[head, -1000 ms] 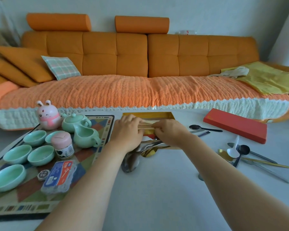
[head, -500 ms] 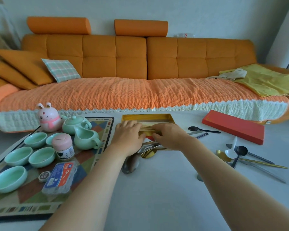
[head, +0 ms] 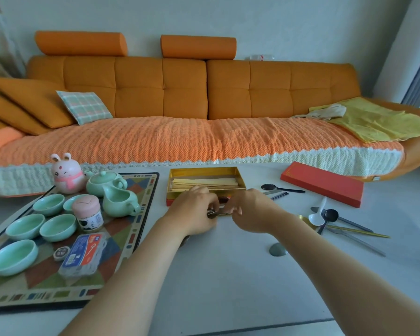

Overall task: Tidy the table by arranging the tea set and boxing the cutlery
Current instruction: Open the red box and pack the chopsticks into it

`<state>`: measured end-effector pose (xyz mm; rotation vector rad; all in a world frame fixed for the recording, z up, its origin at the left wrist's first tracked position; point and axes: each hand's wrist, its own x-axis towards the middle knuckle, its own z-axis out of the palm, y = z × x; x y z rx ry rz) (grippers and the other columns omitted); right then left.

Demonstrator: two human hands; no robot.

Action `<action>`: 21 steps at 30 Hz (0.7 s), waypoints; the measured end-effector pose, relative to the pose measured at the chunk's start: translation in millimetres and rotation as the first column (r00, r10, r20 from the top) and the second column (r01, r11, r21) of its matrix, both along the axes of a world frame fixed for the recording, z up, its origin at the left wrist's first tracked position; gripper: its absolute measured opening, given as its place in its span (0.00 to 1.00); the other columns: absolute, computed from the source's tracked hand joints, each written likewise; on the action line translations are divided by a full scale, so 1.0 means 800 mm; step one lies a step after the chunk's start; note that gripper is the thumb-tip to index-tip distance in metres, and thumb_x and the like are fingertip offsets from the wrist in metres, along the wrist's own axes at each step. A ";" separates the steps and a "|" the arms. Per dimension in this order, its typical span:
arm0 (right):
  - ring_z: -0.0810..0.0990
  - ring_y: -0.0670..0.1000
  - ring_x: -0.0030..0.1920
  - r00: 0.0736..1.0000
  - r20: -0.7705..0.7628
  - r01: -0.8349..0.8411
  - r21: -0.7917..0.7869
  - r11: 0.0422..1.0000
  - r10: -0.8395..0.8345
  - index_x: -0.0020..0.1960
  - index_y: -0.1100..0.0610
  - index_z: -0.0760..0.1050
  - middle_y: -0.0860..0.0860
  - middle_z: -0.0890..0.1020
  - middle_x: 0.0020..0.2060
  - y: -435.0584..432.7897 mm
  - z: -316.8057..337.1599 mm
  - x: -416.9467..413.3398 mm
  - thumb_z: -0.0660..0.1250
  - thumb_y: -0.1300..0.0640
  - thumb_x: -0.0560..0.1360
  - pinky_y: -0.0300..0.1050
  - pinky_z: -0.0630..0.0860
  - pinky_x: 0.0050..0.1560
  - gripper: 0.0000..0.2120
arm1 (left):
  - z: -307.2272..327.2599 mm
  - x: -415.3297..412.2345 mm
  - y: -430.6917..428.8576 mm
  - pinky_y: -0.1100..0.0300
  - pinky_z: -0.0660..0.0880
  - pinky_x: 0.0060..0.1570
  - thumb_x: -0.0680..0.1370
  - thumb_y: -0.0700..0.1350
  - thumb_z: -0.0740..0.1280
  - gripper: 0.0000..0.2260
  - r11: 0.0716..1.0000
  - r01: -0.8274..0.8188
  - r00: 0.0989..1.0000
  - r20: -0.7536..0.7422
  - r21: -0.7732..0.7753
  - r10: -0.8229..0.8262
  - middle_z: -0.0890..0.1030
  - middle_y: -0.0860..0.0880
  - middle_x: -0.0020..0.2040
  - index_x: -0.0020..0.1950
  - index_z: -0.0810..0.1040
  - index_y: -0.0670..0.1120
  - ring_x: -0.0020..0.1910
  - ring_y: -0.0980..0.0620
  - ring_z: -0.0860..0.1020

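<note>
- No writing is readable on the blue-and-red labelled plastic packet (head: 83,253) or the flat red box lid (head: 323,183).
- Left hand (head: 192,212) and right hand (head: 250,209), fingers curled, pinch a bunch of metal cutlery (head: 216,210) at the near edge of the open gold-lined box (head: 205,171) holding pale chopsticks (head: 204,183).
- Loose spoons (head: 330,219) lie right; pale green ceramic tea set (head: 112,190) sits on the patterned mat (head: 141,202).

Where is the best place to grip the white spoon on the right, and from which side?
Grip the white spoon by its handle, coming from above at the far end. The handle points away toward the red lid and looks free, while the bowl lies against the black spoon.
</note>
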<state>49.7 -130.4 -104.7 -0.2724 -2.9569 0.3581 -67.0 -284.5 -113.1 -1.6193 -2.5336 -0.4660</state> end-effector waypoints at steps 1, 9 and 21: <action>0.78 0.46 0.53 1.000 0.014 -0.010 0.010 1.000 0.010 0.56 0.45 0.82 0.42 0.82 0.53 0.000 -0.002 0.003 0.59 0.61 0.74 0.41 0.75 0.54 0.20 | 0.000 0.001 -0.002 0.58 0.71 0.50 0.74 0.54 0.70 0.08 1.000 -0.006 1.000 0.002 0.004 0.006 0.74 0.55 0.49 0.51 0.78 0.56 0.55 0.53 0.70; 0.77 0.49 0.55 0.999 0.043 -0.012 0.077 0.997 0.009 0.59 0.47 0.80 0.46 0.76 0.56 0.010 -0.009 0.024 0.64 0.59 0.77 0.44 0.75 0.55 0.14 | -0.003 0.018 -0.004 0.61 0.69 0.42 0.76 0.53 0.70 0.10 0.997 -0.063 0.998 -0.016 0.041 0.064 0.77 0.55 0.53 0.56 0.78 0.55 0.53 0.53 0.75; 0.72 0.52 0.57 0.997 0.004 0.073 0.163 0.984 -0.075 0.63 0.48 0.77 0.49 0.75 0.57 0.013 -0.012 0.036 0.62 0.57 0.78 0.47 0.70 0.59 0.15 | -0.006 0.017 -0.002 0.58 0.76 0.49 0.78 0.47 0.67 0.10 0.994 -0.075 0.996 -0.037 0.081 0.078 0.80 0.54 0.55 0.60 0.78 0.53 0.54 0.52 0.77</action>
